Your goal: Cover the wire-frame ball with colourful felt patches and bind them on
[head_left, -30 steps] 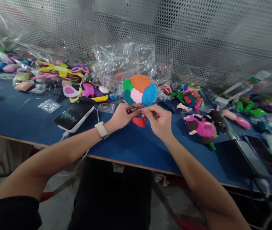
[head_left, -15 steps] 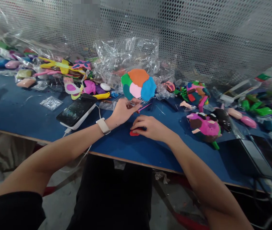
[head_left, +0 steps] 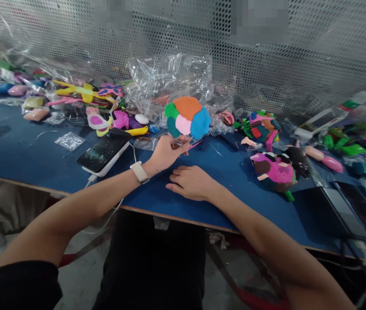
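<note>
My left hand, with a pale band on its wrist, is closed on the lower edge of a rounded clay model. Patches of orange, green, teal, pink and blue clay cover it, and wire mesh shows beneath. A thin pink stick juts out by the left fingertips; whether they grip it I cannot tell. Palm down on the blue table, my right hand lies flat with its fingers stretched out. Anything under that palm is hidden.
A phone on a white block with a cable lies left. Clay figures and plastic wrap line the mesh panel behind. To the right are a pink clay animal and a dark box-shaped device.
My right hand has flattened and shifted slightly toward me, and the red clay that showed under its fingers is now covered. My left hand keeps holding the clay model almost in place.
</note>
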Available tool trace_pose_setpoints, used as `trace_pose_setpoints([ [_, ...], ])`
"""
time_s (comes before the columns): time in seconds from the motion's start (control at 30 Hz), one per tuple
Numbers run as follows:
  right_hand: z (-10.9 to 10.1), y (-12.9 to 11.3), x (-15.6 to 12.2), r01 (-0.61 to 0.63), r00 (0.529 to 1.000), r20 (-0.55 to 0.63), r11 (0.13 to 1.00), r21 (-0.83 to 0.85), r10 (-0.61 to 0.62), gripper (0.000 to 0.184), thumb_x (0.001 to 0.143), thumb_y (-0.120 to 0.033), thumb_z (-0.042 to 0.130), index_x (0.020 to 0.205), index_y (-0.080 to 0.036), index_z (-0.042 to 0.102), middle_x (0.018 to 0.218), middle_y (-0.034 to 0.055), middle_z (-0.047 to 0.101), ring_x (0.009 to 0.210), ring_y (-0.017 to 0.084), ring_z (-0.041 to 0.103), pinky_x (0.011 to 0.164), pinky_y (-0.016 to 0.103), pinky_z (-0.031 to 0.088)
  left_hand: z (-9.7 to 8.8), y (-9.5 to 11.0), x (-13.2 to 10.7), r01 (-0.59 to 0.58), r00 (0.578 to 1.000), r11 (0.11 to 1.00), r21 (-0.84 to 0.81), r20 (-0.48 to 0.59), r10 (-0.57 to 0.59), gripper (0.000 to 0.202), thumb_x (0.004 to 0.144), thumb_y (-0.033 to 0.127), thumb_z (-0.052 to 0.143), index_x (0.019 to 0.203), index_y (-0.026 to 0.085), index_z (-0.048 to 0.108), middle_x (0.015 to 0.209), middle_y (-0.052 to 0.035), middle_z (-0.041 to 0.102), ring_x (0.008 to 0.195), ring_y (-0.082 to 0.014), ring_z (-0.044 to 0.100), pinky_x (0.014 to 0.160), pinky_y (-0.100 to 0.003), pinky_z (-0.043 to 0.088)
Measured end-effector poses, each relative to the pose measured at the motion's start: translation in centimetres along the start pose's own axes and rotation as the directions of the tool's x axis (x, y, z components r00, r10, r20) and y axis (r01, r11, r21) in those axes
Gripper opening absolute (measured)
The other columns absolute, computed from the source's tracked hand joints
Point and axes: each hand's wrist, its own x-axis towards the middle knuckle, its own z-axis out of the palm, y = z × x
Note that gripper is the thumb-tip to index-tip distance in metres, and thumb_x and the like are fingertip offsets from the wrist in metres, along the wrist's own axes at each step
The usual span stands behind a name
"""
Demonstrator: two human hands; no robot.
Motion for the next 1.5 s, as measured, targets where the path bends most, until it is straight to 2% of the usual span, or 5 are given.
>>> trace_pose_setpoints([
  [0.47, 0.2, -0.8, 0.2, -0.156, 0.987, 0.033, 0.983, -0.101, 0.16, 0.065, 0.122, -0.045, 0.042, 0.084, -0.016, 0.086, 0.089, 0.0135, 0.087, 0.087, 0.028, 0.081, 0.067, 0.039, 0.038, 0.1, -0.1, 0.0, -0.027, 0.999, 0.999, -0.028, 0.022, 0.027, 0.027, 0.097, 0.044, 0.082, 0.102, 0.017, 0.08, 0.087, -0.0089, 0.082, 0.08, -0.0232, 0.082, 0.066, -0.033, 0.061],
  [1.07, -1.5, 1.4, -1.1, -0.127, 0.981, 0.147, 0.992, -0.015, 0.128, 0.052, 0.118, -0.034, 0.045, 0.082, -0.017, 0.079, 0.095, 0.011, 0.086, 0.078, 0.021, 0.072, 0.067, 0.037, 0.029, 0.1, 0.5, -0.2, -0.003, 0.999, 1.0, -0.014, 0.034, 0.003, 0.019, 0.1, 0.034, 0.082, 0.105, 0.017, 0.082, 0.086, -0.0086, 0.083, 0.08, -0.0226, 0.083, 0.065, -0.032, 0.062],
  [1.23, -1.9, 3.5, -2.7, -0.076, 0.993, -0.077, 0.982, 0.171, 0.09, 0.043, 0.113, -0.035, 0.054, 0.075, -0.02, 0.068, 0.078, 0.0055, 0.072, 0.069, 0.018, 0.059, 0.067, 0.036, 0.031, 0.1, 0.3, 0.0, -0.027, 0.999, 0.999, -0.017, 0.018, 0.027, 0.015, 0.1, 0.032, 0.082, 0.101, 0.017, 0.081, 0.091, -0.0087, 0.085, 0.079, -0.0216, 0.082, 0.069, -0.033, 0.064],
  [1.37, -2.4, 5.2, -3.8, -0.045, 0.974, -0.197, 0.948, 0.314, 0.111, 0.016, 0.103, -0.03, 0.068, 0.103, -0.019, 0.079, 0.102, 0.0082, 0.077, 0.083, 0.02, 0.067, 0.077, 0.035, 0.047, 0.2, 0.2, 0.0, -0.04, 0.999, 0.999, -0.018, 0.023, 0.04, 0.016, 0.1, 0.032, 0.083, 0.1, 0.016, 0.081, 0.106, -0.0128, 0.087, 0.079, -0.021, 0.082, 0.07, -0.034, 0.065],
  [1.5, -1.9, 5.1, -3.6, 0.011, 0.987, -0.152, 0.917, 0.399, 0.055, 0.03, 0.101, -0.033, 0.076, 0.129, -0.025, 0.083, 0.132, 0.0123, 0.076, 0.116, 0.029, 0.074, 0.1, 0.044, 0.057, 0.1, 0.5, -0.1, -0.026, 1.0, 0.999, -0.028, -0.005, 0.026, 0.012, 0.1, 0.026, 0.081, 0.101, 0.014, 0.08, 0.118, -0.0152, 0.086, 0.083, -0.0198, 0.082, 0.076, -0.034, 0.068],
])
